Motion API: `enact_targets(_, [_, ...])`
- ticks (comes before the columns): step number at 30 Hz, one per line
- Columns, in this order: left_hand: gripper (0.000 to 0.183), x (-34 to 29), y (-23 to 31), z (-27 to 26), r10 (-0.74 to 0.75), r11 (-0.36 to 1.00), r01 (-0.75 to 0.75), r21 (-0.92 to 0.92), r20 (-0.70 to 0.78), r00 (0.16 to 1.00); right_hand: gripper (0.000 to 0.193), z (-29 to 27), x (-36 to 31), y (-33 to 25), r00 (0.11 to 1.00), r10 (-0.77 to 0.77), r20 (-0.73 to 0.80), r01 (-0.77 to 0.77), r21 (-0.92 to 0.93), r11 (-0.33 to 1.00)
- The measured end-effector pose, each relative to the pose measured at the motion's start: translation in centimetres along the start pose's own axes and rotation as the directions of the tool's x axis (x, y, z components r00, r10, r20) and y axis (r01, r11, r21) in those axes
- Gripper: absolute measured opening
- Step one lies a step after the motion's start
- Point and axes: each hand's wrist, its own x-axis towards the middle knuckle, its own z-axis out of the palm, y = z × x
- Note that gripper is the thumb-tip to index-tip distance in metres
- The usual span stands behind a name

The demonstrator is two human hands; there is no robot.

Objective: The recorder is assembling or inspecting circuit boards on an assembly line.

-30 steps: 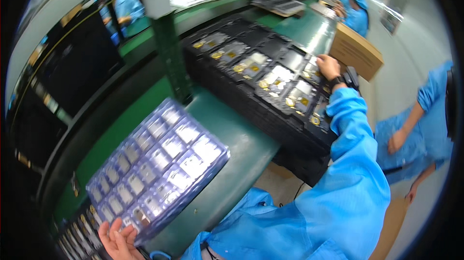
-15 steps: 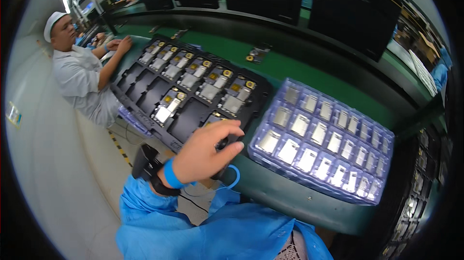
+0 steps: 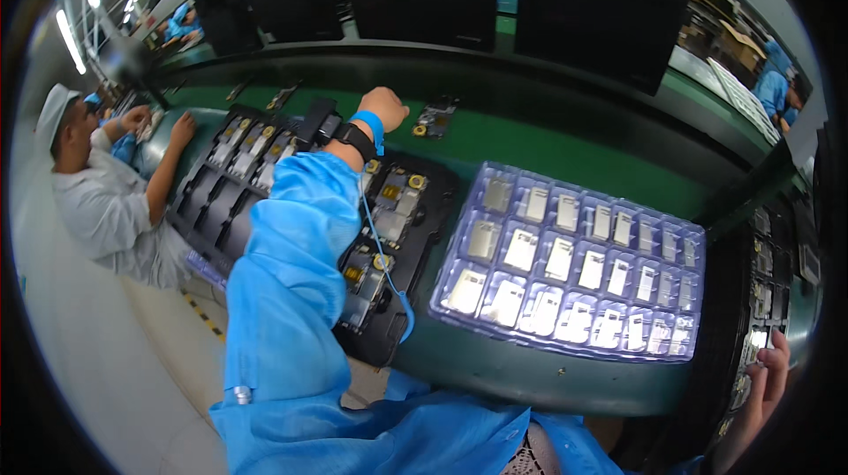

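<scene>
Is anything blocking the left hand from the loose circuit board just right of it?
Nothing visible: only green surface shows between the left hand and the circuit board. The black tray lies nearer the body, outside that gap.

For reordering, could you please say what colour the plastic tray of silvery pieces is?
The plastic tray is translucent bluish purple, seen best in the head view.

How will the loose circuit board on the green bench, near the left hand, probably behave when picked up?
The circuit board looks thin and small beside the left hand, so it is probably light. Its parts appear uncovered, so it may be fragile. It lies flat on the green bench, so rolling seems unlikely.
</scene>
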Motion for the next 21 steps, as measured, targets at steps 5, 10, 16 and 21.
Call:
enact_targets(5, [0.059,2.1,3.1,5.5,-0.194,0.952,0.167,0.255,0.084,0.977,0.014,1.3,0.0,0.8,0.988,-0.007,0.154,0.006,0.003,1.0])
enact_targets(10, [0.078,2.6,5.4,7.4,-0.178,0.889,0.133,0.438,0.064,0.982,0.024,3.3,0.5,0.4,0.991,0.01,0.132,-0.001,-0.07,0.998])
enact_targets(16, [0.048,5.2,2.4,9.7,-0.188,0.936,0.15,-0.319,-0.09,0.978,0.014,8.8,3.3,1.4,0.981,0.001,0.193,-0.049,0.246,0.968])
enact_targets(21, [0.026,5.1,1.2,4.7,0.051,0.679,-0.178,-0.712,-0.196,0.979,0.016,11.2,5.5,3.6,0.97,-0.023,0.242,0.005,0.073,0.997])
